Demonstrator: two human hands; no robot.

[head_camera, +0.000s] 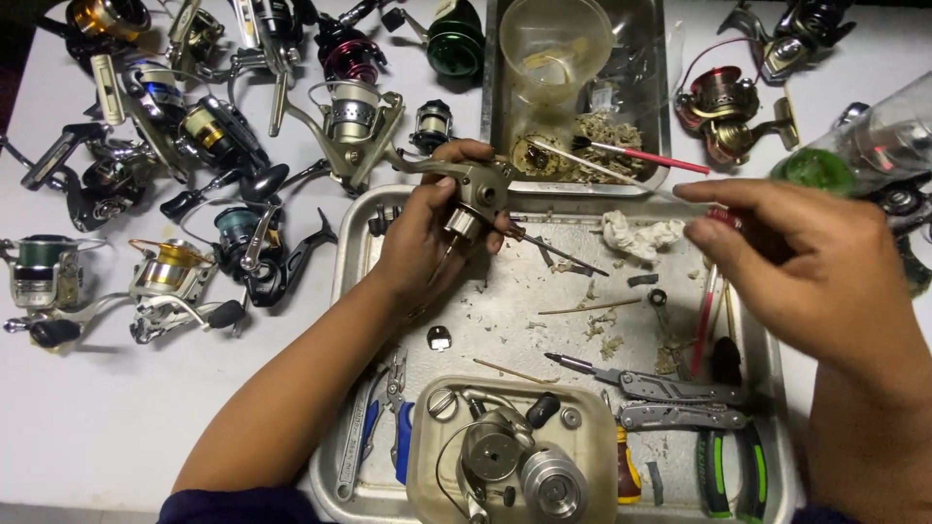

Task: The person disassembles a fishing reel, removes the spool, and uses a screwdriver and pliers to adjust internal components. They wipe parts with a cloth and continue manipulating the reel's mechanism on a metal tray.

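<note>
My left hand [427, 233] grips a grey-gold fishing reel body [478, 190] above the back left of a metal tray [354, 243]. My right hand [786, 257] hovers over the tray's right side and pinches a thin red-handled brush [621, 175]. The brush's long stem runs left toward the reel body. A crumpled white tissue [636, 236] lies on the tray between my hands.
Many fishing reels [194, 126] cover the white table on the left and at the back. A steel pan [573, 97] holds a plastic cup and debris. On the tray lie a multitool [670, 388], pliers [393, 417], sticks and a beige bowl [427, 466] of reel parts.
</note>
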